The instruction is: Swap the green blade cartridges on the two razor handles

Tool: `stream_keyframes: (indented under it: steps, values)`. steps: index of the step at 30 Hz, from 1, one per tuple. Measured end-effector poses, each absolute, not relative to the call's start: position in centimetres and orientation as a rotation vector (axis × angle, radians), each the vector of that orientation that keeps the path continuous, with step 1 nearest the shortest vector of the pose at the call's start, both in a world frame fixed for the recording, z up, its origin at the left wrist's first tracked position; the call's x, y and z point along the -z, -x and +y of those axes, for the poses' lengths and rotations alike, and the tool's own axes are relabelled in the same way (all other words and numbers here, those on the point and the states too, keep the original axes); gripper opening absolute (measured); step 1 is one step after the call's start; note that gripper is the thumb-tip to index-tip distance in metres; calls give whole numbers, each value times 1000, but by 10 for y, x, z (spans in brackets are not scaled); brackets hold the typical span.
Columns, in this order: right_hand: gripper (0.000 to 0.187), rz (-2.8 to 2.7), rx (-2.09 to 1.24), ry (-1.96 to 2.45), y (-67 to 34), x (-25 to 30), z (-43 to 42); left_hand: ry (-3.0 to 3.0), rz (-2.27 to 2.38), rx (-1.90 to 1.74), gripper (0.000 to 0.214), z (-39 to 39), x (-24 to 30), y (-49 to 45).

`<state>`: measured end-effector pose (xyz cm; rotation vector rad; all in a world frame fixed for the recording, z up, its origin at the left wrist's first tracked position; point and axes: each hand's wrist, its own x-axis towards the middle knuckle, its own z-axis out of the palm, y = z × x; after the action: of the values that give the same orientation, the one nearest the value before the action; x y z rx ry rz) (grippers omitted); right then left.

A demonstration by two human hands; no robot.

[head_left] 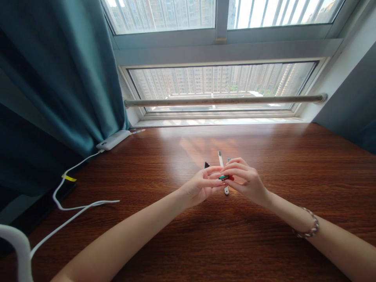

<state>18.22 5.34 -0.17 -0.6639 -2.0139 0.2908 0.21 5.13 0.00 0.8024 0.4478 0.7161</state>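
Note:
Both hands meet over the middle of the brown wooden table. Between their fingertips is a small dark and green piece [223, 177]; its kind is too small to make out. My left hand [202, 184] pinches it from the left, fingers closed. My right hand [245, 178], with a beaded bracelet [311, 225] on the wrist, closes on it from the right. Beneath and behind the hands lies a white toothbrush [220, 158], head pointing away, its middle hidden by the fingers. A small black object [206, 165] shows just behind my left hand, and a teal bit [229, 159] behind the right.
A white power strip [114, 140] lies at the table's back left, by the blue curtain [79, 78]. Its white cable [85, 206] loops along the left side. A window with a horizontal rail [226, 101] bounds the far edge of the table [282, 164].

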Motion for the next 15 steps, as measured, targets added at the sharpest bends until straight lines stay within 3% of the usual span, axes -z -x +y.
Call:
stream_keyframes:
  steps: [4,10,15]
  values:
    - [14,-2015,-299,668,-185,1,54,-847,447,-644,29,52,1,-1]
    - [14,-2027,-322,648,-185,-1,54,-939,483,-585,29,52,2,0]
    - [27,-2000,-376,778,-186,-1,52,-908,495,-688,26,53,4,0]
